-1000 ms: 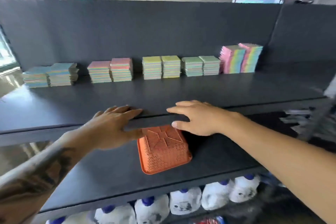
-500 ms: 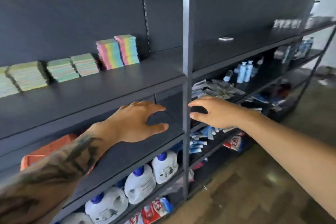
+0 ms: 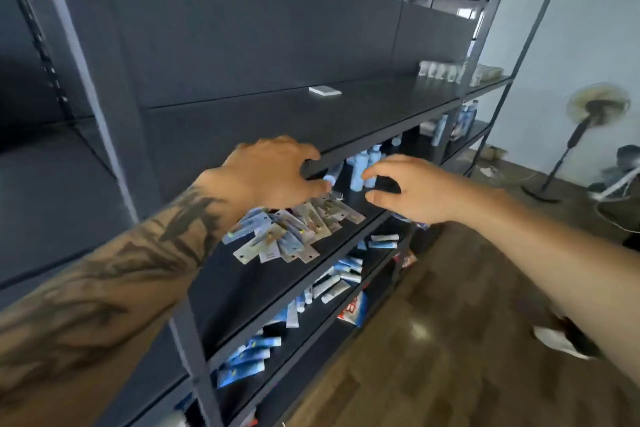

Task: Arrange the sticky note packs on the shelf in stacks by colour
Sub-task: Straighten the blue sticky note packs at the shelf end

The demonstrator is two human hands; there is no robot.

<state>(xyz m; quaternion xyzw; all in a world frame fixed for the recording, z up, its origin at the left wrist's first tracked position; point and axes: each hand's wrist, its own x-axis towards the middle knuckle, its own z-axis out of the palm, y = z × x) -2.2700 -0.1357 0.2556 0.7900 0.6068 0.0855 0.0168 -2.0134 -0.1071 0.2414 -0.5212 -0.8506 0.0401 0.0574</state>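
Dark grey shelf (image 3: 346, 114) boards fill the view, and no coloured sticky note stacks show here; only a small white pack (image 3: 325, 90), possibly a note pack though I cannot tell, lies up and beyond both hands. Left hand (image 3: 273, 173) has a loosely curled, empty grip at the shelf edge; right hand (image 3: 408, 187) hangs half-curled, empty, just beside it. Stacking seems finished or paused; next would be reaching up past the grip to that pack.
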